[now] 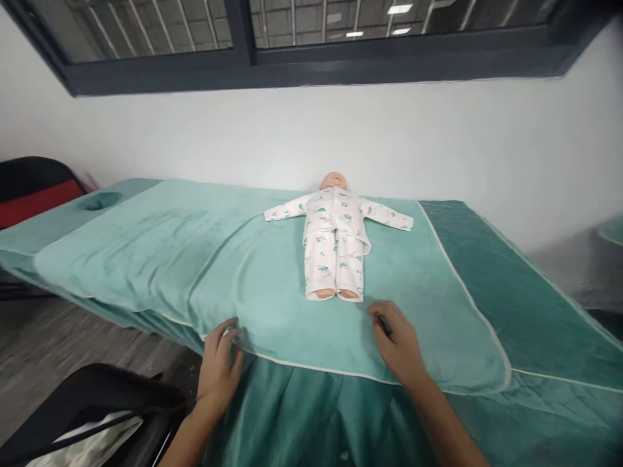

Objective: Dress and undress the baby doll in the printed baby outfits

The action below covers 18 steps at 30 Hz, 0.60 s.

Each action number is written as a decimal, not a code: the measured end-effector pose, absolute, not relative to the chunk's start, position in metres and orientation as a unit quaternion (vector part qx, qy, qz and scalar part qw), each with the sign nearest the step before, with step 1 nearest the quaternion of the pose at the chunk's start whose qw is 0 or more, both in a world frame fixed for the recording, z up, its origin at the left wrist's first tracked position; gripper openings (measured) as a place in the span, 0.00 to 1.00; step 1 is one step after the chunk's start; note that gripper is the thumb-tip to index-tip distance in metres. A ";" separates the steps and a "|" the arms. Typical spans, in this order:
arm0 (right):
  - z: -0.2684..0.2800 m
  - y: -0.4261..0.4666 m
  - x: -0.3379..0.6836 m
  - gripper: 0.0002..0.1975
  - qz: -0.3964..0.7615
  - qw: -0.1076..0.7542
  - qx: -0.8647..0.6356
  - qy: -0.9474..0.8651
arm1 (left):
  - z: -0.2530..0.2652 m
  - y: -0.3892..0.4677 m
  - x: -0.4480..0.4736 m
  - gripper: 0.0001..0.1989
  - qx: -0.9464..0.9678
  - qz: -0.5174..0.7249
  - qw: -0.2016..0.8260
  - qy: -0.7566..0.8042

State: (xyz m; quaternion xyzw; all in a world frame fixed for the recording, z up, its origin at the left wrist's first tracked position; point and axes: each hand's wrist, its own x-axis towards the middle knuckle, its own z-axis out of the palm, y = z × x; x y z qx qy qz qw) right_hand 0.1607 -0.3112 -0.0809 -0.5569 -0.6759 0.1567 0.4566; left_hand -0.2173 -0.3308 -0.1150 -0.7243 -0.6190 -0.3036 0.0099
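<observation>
A baby doll lies on its back on a light green towel, its head toward the wall. It wears a white printed shirt with the sleeves spread out to both sides, and matching white pants. The feet are mostly hidden inside the pant legs. My left hand is at the towel's front edge, left of the doll, fingers loosely bent and apart, holding nothing. Just below the doll's right-hand pant leg is my right hand, loosely curled with a gap between thumb and fingers; no held object shows.
The towel covers a dark green padded bed set against a white wall under a barred window. A face hole is at the bed's left end. At lower left stands a black chair with cloth on it; another red-black chair is behind.
</observation>
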 end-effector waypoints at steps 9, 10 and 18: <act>-0.118 -0.394 0.171 0.07 0.250 0.411 -0.571 -0.665 | -0.119 -0.429 -0.367 0.21 -0.546 0.071 0.008 -0.834; -0.122 -0.402 0.171 0.07 0.262 0.402 -0.574 -0.664 | -0.119 -0.439 -0.377 0.22 -0.531 0.102 -0.016 -0.841; -0.135 -0.428 0.163 0.09 0.323 0.356 -0.579 -0.658 | -0.105 -0.446 -0.423 0.23 -0.491 0.138 -0.102 -0.854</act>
